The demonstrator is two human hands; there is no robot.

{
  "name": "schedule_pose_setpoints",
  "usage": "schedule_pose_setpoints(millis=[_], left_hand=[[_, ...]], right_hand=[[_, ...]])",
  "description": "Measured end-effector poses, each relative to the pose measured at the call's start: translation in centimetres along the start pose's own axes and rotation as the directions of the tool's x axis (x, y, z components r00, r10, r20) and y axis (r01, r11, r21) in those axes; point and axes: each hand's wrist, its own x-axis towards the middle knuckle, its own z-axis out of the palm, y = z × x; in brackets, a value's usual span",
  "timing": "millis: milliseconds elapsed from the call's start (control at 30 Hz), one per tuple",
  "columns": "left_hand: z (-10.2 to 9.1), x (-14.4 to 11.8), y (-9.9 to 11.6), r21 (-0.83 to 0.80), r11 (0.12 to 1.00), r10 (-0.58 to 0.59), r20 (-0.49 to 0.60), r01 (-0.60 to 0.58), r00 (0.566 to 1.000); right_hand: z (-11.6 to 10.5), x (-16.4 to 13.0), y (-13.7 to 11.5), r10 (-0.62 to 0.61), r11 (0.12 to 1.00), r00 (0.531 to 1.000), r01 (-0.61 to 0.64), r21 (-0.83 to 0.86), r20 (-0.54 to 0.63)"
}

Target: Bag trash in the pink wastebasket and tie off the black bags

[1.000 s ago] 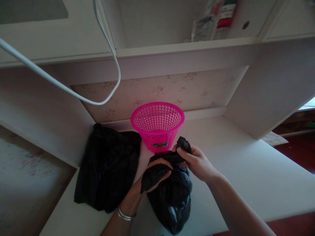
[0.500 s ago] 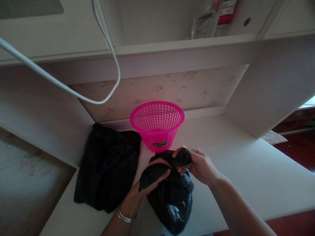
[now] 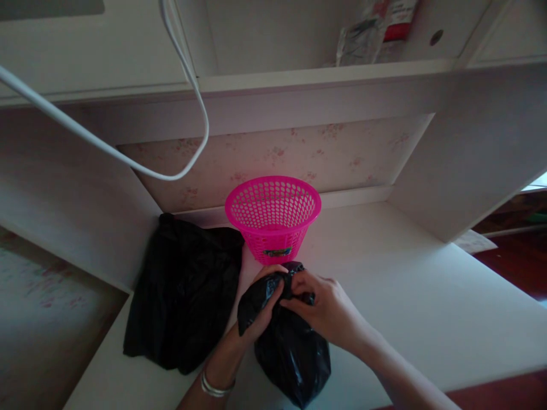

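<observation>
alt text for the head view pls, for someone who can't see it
Both hands, left hand and right hand, grip the gathered top of a filled black plastic bag on a white desk. A pink perforated basket stands just behind, and a flat black bag lies to the left.

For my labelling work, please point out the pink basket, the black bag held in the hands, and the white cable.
pink basket [image 3: 273, 225]: head view, on its perforated inner wall.
black bag [image 3: 294, 356]: head view, on its bulging lower body.
white cable [image 3: 200, 102]: head view, on the hanging loop.
</observation>
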Motion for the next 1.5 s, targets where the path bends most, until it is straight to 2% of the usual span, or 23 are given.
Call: schedule_pose_setpoints(millis=[33, 100, 167, 233, 300, 400, 467, 567, 667, 800, 867, 933, 1000, 1100, 1233, 1300, 1367, 1433, 1500], left_hand=[[-0.2, 0.0, 0.3, 0.023, 1.000, 0.011, 0.039, -0.012, 0.999], [-0.7, -0.2, 1.2, 0.053, 0.997, 0.041, 0.167, -0.051, 0.985], [-1.2, -0.4, 2.0, 0.044, 0.993, 0.091, 0.288, -0.109, 0.953], [-1.5, -0.6, 2.4, 0.037, 0.986, 0.136, 0.357, -0.160, 0.924], [-1.7, -0.8, 2.2, 0.068, 0.977, 0.165, 0.363, -0.202, 0.917], [-1.4, -1.3, 1.2, 0.143, 0.963, 0.178, 0.301, -0.229, 0.937], [-1.0, -1.7, 0.7, 0.170, 0.968, 0.144, 0.238, -0.187, 0.961], [-0.3, -2.4, 0.8, 0.169, 0.979, 0.070, 0.234, -0.112, 0.970], [0.0, -2.7, 1.2, 0.171, 0.972, 0.106, 0.282, -0.158, 0.954], [-0.6, -2.5, 1.2, 0.225, 0.919, 0.269, 0.239, -0.323, 0.933], [-1.0, -2.3, 1.0, 0.265, 0.885, 0.339, 0.198, -0.384, 0.920], [-1.4, -2.2, 0.7, 0.295, 0.854, 0.387, 0.192, -0.429, 0.902], [-1.5, -2.3, 0.3, 0.331, 0.814, 0.407, 0.260, -0.476, 0.876], [-1.6, -2.5, -0.2, 0.420, 0.681, 0.454, 0.402, -0.600, 0.795], [-1.8, -2.7, -0.5, 0.523, 0.450, 0.596, 0.427, -0.723, 0.680], [-1.9, -2.9, -0.4, 0.535, 0.388, 0.633, 0.437, -0.750, 0.639], [-2.1, -3.5, -0.5, 0.511, 0.408, 0.596, 0.479, -0.756, 0.645], [-2.1, -4.5, -1.0, 0.467, 0.511, 0.497, 0.525, -0.722, 0.691], [-2.0, -5.6, -1.8, 0.409, 0.643, 0.385, 0.558, -0.647, 0.735]], right_hand=[[0.0, 0.2, 0.3, -0.093, 0.991, 0.993, 0.085, -0.099, -0.071], [-0.1, 0.4, 0.7, -0.300, 0.924, 0.940, 0.245, -0.293, -0.161], [-0.3, 0.6, 1.0, -0.448, 0.845, 0.885, 0.376, -0.379, -0.122], [-0.4, 0.8, 1.3, -0.507, 0.809, 0.861, 0.458, -0.369, -0.043], [-0.2, 1.1, 1.7, -0.525, 0.795, 0.851, 0.480, -0.371, -0.024], [0.5, 1.3, 2.7, -0.531, 0.781, 0.835, 0.414, -0.466, -0.147], [1.0, 1.4, 3.4, -0.519, 0.785, 0.824, 0.354, -0.508, -0.228], [1.7, 1.5, 3.9, -0.471, 0.814, 0.827, 0.274, -0.512, -0.308], [1.9, 1.4, 3.7, -0.370, 0.887, 0.874, 0.233, -0.398, -0.315], [1.2, 1.1, 3.0, -0.196, 0.980, 0.969, 0.197, -0.008, -0.150], [0.4, 0.7, 3.0, -0.116, 0.970, 0.993, 0.120, 0.212, -0.034], [-0.4, 0.2, 3.2, -0.024, 0.904, 0.996, -0.016, 0.427, 0.087], [-0.9, -0.2, 3.4, 0.082, 0.824, 0.988, -0.142, 0.548, 0.132], [-0.6, -0.5, 3.2, 0.249, 0.773, 0.965, -0.249, 0.584, 0.082], [0.2, -0.2, 3.4, 0.417, 0.632, 0.906, -0.345, 0.694, 0.070], [0.2, 0.3, 4.6, 0.464, 0.671, 0.885, -0.317, 0.671, -0.046], [-0.1, 1.3, 6.8, 0.473, 0.770, 0.846, -0.260, 0.583, -0.247], [-0.8, 2.3, 9.5, 0.481, 0.813, 0.786, -0.235, 0.532, -0.388], [-1.4, 3.1, 11.9, 0.490, 0.830, 0.741, -0.236, 0.505, -0.459]])
